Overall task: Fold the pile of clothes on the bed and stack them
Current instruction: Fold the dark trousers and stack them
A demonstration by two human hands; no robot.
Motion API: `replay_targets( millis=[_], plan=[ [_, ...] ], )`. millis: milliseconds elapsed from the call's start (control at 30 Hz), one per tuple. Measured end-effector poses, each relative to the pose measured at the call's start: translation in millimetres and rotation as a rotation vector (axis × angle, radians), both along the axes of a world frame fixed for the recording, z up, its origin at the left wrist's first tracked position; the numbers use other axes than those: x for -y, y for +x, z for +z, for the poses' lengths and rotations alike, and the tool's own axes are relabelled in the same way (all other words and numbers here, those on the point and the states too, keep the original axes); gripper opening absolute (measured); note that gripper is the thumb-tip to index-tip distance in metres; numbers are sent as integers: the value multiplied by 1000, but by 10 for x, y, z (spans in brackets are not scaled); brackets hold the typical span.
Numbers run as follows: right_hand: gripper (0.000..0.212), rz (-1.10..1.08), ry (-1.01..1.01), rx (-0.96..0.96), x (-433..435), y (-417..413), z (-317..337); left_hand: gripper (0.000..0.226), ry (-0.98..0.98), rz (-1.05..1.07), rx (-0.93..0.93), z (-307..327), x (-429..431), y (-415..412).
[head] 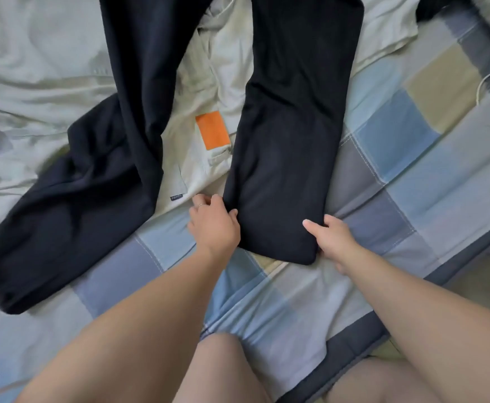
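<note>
Dark garment lies gripped between left hand and right hand

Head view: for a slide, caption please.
Left hand and right hand grip the end of a dark trouser leg on a checked bedspread.

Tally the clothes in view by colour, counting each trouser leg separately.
Dark: 3 (left trouser leg, right trouser leg, dark cloth cut off at the top edge)
Pale: 1 (cream garment with orange patch)
Total: 4
</note>
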State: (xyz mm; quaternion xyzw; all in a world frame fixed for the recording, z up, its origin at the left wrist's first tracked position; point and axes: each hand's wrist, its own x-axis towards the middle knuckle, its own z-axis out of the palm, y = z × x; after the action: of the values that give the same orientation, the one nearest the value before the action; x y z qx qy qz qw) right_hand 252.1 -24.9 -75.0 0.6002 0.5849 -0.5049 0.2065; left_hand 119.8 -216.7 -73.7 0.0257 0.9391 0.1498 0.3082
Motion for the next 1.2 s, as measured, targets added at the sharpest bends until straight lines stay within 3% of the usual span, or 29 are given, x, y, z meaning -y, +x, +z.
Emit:
replay_targets(
  millis=[100,233,333,433,600,733,833,1000,1100,1200],
  plan=[
    [14,-121,-137,-84,55,-42,209,21,64,-4,43,5,38,6],
    [21,-137,-213,-80,71,92,581,21,177,32,277,247,153,-86],
    [14,-133,-157,-149,97,89,1000,14,241,223,394,679,270,-11],
    [6,-79,-30,-244,160,66,1678,15,331,493,394,1281,406,286],
    [17,48,-3,-359,248,258,2953,10,522,835,404,2577,631,872],
    [46,138,-21,-515,357,468,3946,28,670,939,378,3584,813,1241],
    [23,271,-3,-624,530,581,4575,19,739,816,276,4341,992,1386],
    [36,387,-274,-806,914,628,5395,36,635,405,197,5182,1532,1533],
    [33,584,-106,-873,1283,662,5576,55,462,128,235,5447,1916,1696],
    [36,692,174,-962,1724,729,5673,35,303,-31,121,5577,2343,1908]
  ],
)
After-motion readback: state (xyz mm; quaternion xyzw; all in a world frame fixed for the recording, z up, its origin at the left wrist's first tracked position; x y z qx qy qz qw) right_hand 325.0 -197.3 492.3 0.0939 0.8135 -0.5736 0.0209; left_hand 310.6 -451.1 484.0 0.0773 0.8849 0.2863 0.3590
